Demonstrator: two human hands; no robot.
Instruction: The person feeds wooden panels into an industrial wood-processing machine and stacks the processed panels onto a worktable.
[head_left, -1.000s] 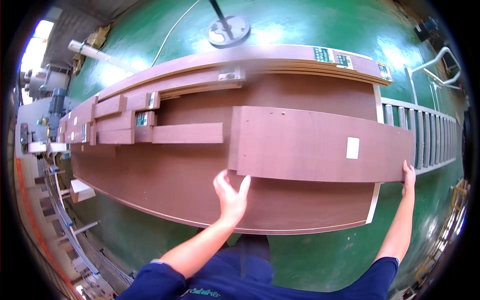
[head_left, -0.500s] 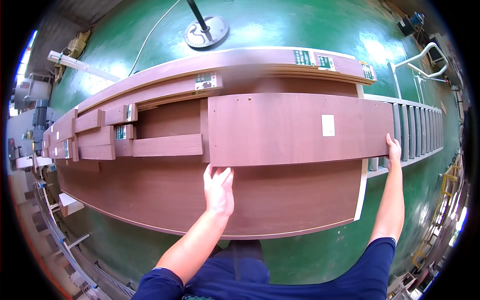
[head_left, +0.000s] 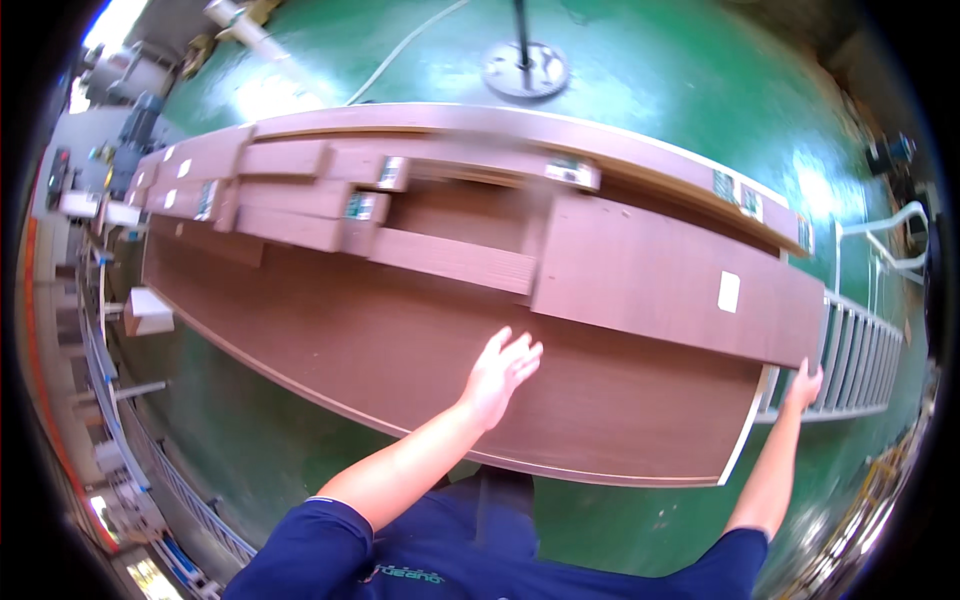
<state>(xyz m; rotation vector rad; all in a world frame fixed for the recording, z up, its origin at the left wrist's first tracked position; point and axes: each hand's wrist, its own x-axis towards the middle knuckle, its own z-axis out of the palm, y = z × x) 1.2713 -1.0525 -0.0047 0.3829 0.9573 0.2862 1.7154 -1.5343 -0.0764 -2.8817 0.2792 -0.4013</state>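
Note:
A wide brown wood-look panel (head_left: 660, 270) with a white label lies on the right part of a stack of boards. My right hand (head_left: 803, 387) grips its near right corner, thumb on top and fingers at the edge. My left hand (head_left: 500, 380) is apart from the panel's near edge, its fingers spread and holding nothing. Under that hand lies a large brown board (head_left: 600, 410) with a pale right edge. Left of the panel, a narrow brown strip (head_left: 450, 262) and several short boards (head_left: 290, 228) are piled, some with green-and-white labels.
Long boards (head_left: 420, 120) lie along the far side of the stack. A grey roller conveyor (head_left: 855, 360) stands at the right end. On the green floor beyond are a round post base (head_left: 525, 70) and a cable (head_left: 405, 45). Machinery (head_left: 140, 120) stands far left.
The view has swung to the left. My left hand has come off the panel's near edge and drawn back toward me. My right hand stays at the panel's right corner.

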